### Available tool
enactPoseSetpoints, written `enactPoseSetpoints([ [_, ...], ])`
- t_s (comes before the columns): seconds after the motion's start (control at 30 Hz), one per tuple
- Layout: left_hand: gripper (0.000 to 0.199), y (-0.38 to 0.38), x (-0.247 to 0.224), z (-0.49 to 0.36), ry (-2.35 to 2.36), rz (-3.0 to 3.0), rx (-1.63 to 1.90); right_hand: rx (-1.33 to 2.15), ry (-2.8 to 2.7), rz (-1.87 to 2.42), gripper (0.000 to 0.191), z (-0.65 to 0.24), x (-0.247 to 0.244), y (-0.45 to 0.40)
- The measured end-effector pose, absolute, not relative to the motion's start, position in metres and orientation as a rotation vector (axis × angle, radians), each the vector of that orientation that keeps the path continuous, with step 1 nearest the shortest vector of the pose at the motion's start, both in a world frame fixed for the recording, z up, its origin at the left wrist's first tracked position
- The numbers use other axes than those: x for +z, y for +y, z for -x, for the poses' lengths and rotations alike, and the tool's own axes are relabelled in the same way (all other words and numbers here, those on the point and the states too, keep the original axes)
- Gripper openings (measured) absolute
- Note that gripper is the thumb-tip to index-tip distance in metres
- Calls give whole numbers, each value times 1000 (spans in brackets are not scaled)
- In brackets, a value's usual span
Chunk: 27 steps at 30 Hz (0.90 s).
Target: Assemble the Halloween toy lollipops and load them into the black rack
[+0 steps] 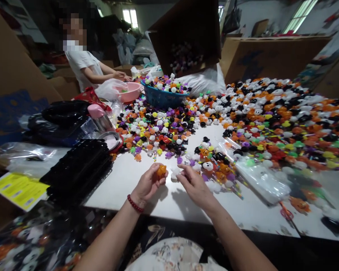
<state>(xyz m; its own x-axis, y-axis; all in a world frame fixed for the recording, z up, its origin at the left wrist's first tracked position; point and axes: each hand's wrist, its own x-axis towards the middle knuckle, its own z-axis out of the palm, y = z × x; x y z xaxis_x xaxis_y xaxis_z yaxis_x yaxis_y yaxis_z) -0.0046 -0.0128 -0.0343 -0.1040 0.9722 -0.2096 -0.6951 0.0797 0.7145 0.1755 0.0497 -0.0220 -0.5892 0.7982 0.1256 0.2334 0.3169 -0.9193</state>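
My left hand (151,182), with a dark red bead bracelet at the wrist, holds a small orange plastic figure (161,171) between thumb and fingers. Across from it, my right hand (194,184) has its fingertips closed on a small whitish plastic piece (175,173), just above the white tabletop (124,188). A gap separates the two hands. Close to my right hand lies a small heap of mixed Halloween figures (207,165), among them white skulls and orange pumpkins.
Large piles of coloured figures (271,109) cover the table's back and right. A blue basin (166,98), pink bowl (130,92), stacked black packaging (79,169), clear plastic bags (262,180) and red-handled scissors (286,213) lie around. Another person (83,64) works at the back left.
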Motion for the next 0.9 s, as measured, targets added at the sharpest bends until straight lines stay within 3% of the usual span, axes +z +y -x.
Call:
enactPoseSetpoints([
  [0.17, 15, -14, -37, -8, 806, -447, 1464, 1279, -1956, 889, 30, -188, -21, 49],
  [0.3, 38, -13, -39, -14, 774, -303, 1523, 1268, -1901, 945, 28, -193, -25, 42],
  [0.47, 18, -10, -44, -25, 786, -195, 1551, 1242, -1871, 959, 23, -191, -34, 30],
  [0.9, 26, -15, -45, -43, 795, -360, 1537, 1074, -1949, 990, 16, -196, -32, 29],
])
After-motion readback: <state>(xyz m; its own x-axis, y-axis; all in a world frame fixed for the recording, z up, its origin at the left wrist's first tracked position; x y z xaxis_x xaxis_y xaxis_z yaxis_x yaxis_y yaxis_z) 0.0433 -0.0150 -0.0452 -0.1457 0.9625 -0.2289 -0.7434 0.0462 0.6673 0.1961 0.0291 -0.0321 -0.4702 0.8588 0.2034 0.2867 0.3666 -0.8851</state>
